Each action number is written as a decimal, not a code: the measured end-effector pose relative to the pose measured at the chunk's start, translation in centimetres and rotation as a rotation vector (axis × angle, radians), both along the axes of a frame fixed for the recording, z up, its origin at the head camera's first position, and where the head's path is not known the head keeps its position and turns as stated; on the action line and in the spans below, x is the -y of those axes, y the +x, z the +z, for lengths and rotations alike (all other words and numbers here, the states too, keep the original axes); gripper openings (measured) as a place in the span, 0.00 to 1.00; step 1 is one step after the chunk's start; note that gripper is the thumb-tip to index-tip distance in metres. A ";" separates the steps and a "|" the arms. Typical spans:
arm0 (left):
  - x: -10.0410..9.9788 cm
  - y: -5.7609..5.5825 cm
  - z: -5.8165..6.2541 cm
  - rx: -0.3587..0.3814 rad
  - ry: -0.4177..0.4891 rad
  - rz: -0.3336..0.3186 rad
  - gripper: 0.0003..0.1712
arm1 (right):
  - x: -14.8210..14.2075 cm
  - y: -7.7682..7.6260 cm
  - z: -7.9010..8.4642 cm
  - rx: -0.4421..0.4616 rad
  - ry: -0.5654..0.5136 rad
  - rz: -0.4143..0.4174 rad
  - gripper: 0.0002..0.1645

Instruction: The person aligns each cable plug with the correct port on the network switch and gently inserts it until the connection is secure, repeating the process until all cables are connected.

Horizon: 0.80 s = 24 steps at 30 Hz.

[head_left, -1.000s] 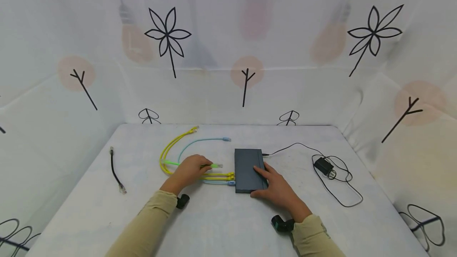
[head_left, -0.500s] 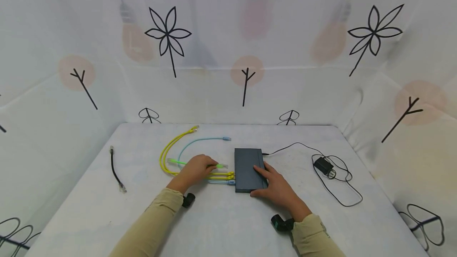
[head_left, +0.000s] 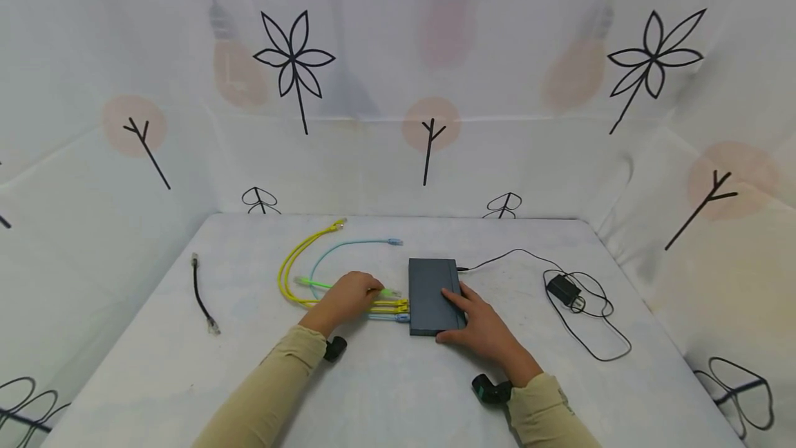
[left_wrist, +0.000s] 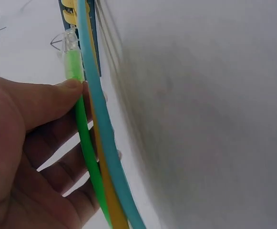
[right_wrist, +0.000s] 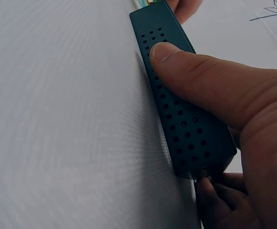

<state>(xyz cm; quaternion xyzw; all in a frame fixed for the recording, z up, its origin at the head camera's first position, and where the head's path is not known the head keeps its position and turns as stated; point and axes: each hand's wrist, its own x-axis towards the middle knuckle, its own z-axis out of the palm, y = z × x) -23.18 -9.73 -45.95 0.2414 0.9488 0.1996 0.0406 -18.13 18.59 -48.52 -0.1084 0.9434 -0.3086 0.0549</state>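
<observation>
My left hand (head_left: 348,297) pinches a short green Ethernet cable (left_wrist: 74,64) just behind its clear plug. In the head view that plug (head_left: 392,293) points at the left side of a dark grey network switch (head_left: 430,289), a small gap from it. My right hand (head_left: 481,327) grips the switch at its near right corner. The right wrist view has the thumb (right_wrist: 195,76) on the switch's perforated side. Two yellow Ethernet cables (head_left: 287,268) and a light blue one (head_left: 354,243) are plugged into the switch's left side. Their lengths pass beside my left fingers.
A black power lead (head_left: 516,250) runs from the switch's right side to a black adapter (head_left: 564,290) with loosely coiled cord. At the left of the white table (head_left: 398,399) lies a short black Ethernet cable (head_left: 200,296). Patterned white cloth (head_left: 373,157) hangs behind.
My left hand has moved right with the green cable, bringing its plug closer to the switch. My right hand and the switch have stayed in place.
</observation>
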 end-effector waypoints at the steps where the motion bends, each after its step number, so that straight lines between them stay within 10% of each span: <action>1: -0.1 0.0 0.0 0.005 0.005 0.002 0.13 | 0.0 0.0 0.0 -0.001 -0.001 0.001 0.58; 24: -1.6 -0.4 0.1 0.083 0.053 0.007 0.12 | 0.0 0.1 0.0 0.013 -0.015 -0.003 0.58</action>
